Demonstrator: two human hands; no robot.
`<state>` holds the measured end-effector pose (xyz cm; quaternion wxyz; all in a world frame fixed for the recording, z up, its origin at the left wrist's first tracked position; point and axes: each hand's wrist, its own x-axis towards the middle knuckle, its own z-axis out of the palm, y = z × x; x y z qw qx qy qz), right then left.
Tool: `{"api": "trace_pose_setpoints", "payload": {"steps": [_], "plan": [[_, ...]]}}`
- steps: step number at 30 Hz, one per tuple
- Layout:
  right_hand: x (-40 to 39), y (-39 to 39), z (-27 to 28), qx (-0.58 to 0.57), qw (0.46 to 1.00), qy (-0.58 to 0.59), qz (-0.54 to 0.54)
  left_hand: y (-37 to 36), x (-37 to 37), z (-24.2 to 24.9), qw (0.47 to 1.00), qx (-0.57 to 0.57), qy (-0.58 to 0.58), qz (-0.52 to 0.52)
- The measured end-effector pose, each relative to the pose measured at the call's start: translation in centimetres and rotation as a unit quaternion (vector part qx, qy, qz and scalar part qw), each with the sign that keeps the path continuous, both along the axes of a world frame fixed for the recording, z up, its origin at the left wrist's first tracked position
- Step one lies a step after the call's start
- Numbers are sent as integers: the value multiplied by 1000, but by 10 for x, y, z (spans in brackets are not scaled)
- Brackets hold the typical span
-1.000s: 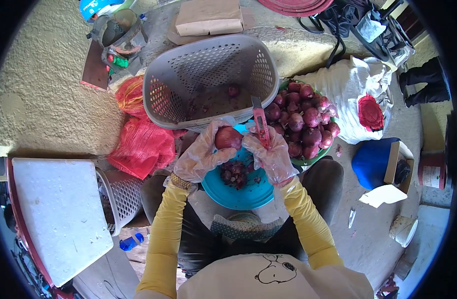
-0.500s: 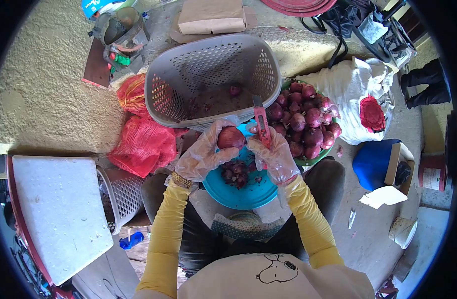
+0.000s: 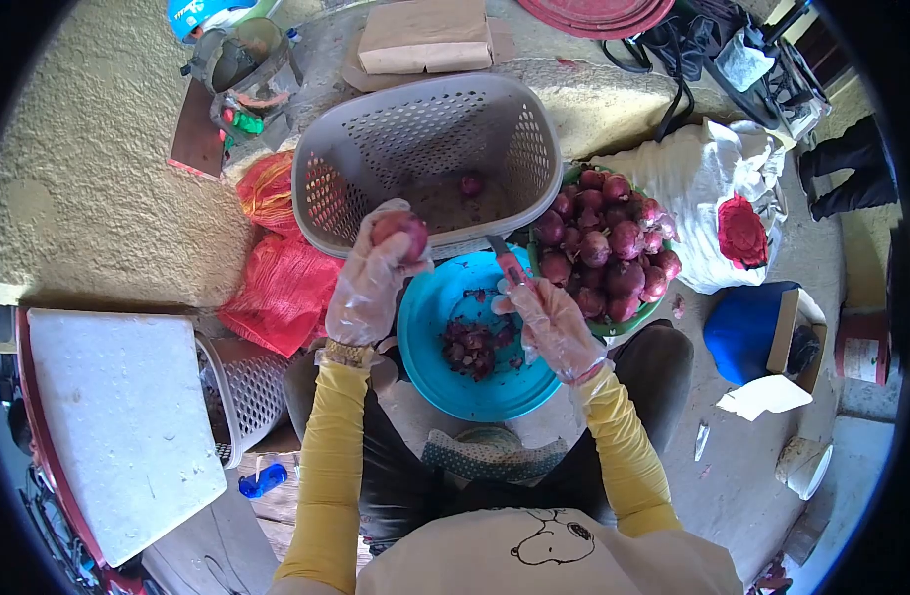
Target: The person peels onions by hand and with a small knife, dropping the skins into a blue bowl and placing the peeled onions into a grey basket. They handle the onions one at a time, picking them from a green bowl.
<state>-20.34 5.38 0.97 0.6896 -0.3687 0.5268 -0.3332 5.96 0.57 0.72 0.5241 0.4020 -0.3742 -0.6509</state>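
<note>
My left hand [image 3: 368,283], in a clear plastic glove, is closed around a red onion [image 3: 400,234] at the near rim of a grey perforated basket [image 3: 425,246]. One more onion [image 3: 472,184] lies on that basket's floor. In my gloved right hand [image 3: 554,322] is a red utility knife [image 3: 511,264], its blade pointing up and away from me. Beneath and between my hands is a blue basin [image 3: 435,382] with onion skins and scraps [image 3: 472,347] in it. A green basin [image 3: 625,325] heaped with red onions [image 3: 624,243] stands just right of my right hand.
Red mesh sacks [image 3: 282,288] lie left of the basket. A white sack [image 3: 693,188] stands at the right, near a blue container [image 3: 747,332]. A white board [image 3: 123,426] is at the left, beside another perforated basket [image 3: 252,387]. Someone's dark-clad legs [image 3: 852,164] show at far right.
My left hand has moved up and left with the onion, away from the knife, to the basket's rim. My right hand has dropped slightly and the knife tilts more to the left.
</note>
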Motion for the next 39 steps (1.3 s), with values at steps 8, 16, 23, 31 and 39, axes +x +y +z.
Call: {"api": "trace_pose_setpoints", "payload": {"steps": [8, 16, 23, 31, 39], "plan": [[-7, 7, -8, -217, 940, 248, 84, -3, 5, 4, 983, 30, 150, 104], [-1, -5, 13, -26, 976, -215, -25, -8, 0, 4, 945, 101, 302, 71], [7, -65, 46, -30, 928, -370, 2, -49, -13, 10, 938, 107, 306, 125], [8, -88, 15, 14, 952, -305, -29, -56, -21, -7, 907, 174, 372, 92], [25, -98, 11, -62, 987, -132, -63, -72, -29, 5, 913, 175, 358, 88]]}}
